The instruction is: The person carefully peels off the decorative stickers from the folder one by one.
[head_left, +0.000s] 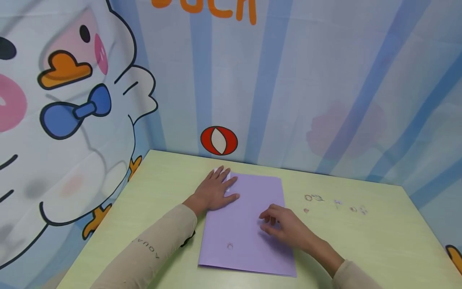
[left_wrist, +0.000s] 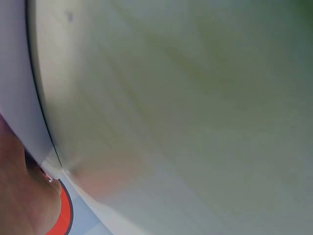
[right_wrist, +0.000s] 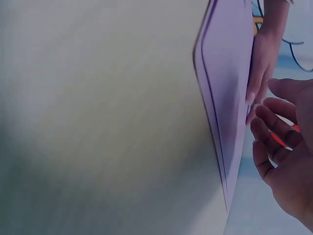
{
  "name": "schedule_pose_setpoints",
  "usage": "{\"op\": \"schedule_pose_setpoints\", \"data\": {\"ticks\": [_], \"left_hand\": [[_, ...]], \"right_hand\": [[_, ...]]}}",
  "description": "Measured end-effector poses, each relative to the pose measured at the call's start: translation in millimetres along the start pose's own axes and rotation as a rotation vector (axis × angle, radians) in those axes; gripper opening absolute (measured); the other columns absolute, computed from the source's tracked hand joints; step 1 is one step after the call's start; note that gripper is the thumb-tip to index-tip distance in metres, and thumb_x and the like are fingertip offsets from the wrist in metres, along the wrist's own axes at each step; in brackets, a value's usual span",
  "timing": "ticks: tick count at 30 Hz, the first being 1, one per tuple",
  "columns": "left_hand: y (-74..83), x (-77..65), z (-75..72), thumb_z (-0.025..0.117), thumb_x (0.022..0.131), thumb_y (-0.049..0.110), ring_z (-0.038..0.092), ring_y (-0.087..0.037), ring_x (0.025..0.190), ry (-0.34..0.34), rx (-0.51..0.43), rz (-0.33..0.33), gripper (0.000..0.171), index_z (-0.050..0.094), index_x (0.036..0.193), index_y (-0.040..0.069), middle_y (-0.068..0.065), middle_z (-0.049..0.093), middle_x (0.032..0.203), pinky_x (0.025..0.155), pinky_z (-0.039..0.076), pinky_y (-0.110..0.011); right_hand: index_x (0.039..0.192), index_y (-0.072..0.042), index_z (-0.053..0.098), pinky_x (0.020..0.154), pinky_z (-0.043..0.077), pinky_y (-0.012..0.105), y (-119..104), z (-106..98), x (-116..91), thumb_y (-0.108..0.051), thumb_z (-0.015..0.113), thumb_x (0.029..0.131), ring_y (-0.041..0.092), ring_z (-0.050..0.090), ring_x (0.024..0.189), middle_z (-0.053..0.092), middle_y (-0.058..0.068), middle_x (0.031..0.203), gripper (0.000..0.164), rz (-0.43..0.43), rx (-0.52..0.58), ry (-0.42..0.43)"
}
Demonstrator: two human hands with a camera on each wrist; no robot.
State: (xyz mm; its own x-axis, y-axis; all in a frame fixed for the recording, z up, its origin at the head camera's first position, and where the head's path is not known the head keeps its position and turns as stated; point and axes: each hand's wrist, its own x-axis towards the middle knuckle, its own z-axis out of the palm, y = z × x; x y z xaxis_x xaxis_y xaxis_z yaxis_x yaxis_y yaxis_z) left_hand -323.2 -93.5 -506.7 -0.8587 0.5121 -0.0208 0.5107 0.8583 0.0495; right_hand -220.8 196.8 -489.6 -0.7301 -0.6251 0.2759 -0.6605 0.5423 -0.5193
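A purple folded sheet of paper (head_left: pixel 249 224) lies lengthwise on the table. Spread flat across its upper left edge, my left hand (head_left: pixel 215 192) rests on it, over a white slip (head_left: pixel 229 184) mostly covered by the fingers. My right hand (head_left: pixel 286 228) hovers above the right side of the sheet, fingers loosely bent and holding nothing. In the right wrist view those fingers (right_wrist: pixel 274 142) show bare, and the purple sheet (right_wrist: pixel 227 73) has a doubled edge. A small ring-shaped sticker (head_left: pixel 229 246) sits near the sheet's lower left.
Several small stickers, among them a heart (head_left: pixel 306 210) and a flower (head_left: pixel 337 202), lie on the pale yellow table (head_left: pixel 379 241) right of the sheet. A printed cloth backdrop (head_left: pixel 231 88) rises behind the table and along its left side.
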Motion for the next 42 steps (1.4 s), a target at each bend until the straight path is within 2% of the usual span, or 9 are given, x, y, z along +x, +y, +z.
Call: {"op": "schedule_pose_setpoints", "data": {"ticks": [10,16,24,29,35,42], "left_hand": [[0.9,-1.5,-1.6,0.034,0.106,0.069,0.011,-0.036,0.163,0.004,0.009,0.004,0.077,0.034,0.168,0.024,-0.012,0.021,0.176,0.130,0.012,-0.055],[1.5,-1.7,-2.5,0.035,0.106,0.068,0.012,-0.037,0.163,0.007,0.005,0.011,0.076,0.035,0.168,0.023,-0.013,0.022,0.176,0.130,0.013,-0.055],[1.2,-1.7,-1.3,0.036,0.107,0.068,0.012,-0.037,0.163,0.012,0.008,0.012,0.076,0.034,0.168,0.023,-0.013,0.022,0.175,0.130,0.013,-0.055],[1.0,-1.2,-0.6,0.036,0.107,0.067,0.012,-0.037,0.163,0.020,0.010,0.014,0.075,0.035,0.168,0.023,-0.014,0.022,0.175,0.130,0.014,-0.055],[2.8,-1.9,-2.2,0.038,0.107,0.067,0.012,-0.037,0.163,0.017,0.016,0.004,0.075,0.034,0.168,0.024,-0.013,0.022,0.176,0.130,0.013,-0.055],[3.9,-2.1,-3.1,0.040,0.107,0.065,0.013,-0.037,0.163,0.014,0.011,0.002,0.074,0.035,0.168,0.023,-0.014,0.022,0.175,0.129,0.014,-0.056]], "right_hand": [[0.118,-0.010,0.075,0.084,0.055,0.029,-31.0,27.5,11.9,-0.021,0.077,0.099,0.009,0.063,0.093,0.068,-0.005,0.105,0.023,-0.045,0.071,-0.137],[0.119,-0.013,0.075,0.086,0.054,0.026,-41.0,39.2,16.5,-0.022,0.078,0.098,0.007,0.061,0.094,0.066,-0.007,0.106,0.023,-0.102,0.047,-0.162],[0.118,-0.014,0.076,0.091,0.053,0.026,-52.7,45.0,20.6,-0.021,0.078,0.098,0.004,0.060,0.099,0.064,-0.009,0.108,0.022,-0.101,0.033,-0.214],[0.114,-0.015,0.076,0.093,0.052,0.025,-58.4,50.5,22.7,-0.019,0.077,0.099,0.003,0.059,0.100,0.062,-0.010,0.108,0.016,-0.117,-0.009,-0.220],[0.106,-0.016,0.076,0.092,0.052,0.026,-61.9,56.6,22.8,-0.016,0.076,0.099,0.003,0.060,0.098,0.063,-0.011,0.104,0.008,-0.141,-0.044,-0.185],[0.104,-0.018,0.076,0.092,0.053,0.026,-63.7,58.5,20.0,-0.016,0.077,0.098,0.001,0.059,0.099,0.063,-0.013,0.103,0.006,-0.124,-0.047,-0.167]]}}
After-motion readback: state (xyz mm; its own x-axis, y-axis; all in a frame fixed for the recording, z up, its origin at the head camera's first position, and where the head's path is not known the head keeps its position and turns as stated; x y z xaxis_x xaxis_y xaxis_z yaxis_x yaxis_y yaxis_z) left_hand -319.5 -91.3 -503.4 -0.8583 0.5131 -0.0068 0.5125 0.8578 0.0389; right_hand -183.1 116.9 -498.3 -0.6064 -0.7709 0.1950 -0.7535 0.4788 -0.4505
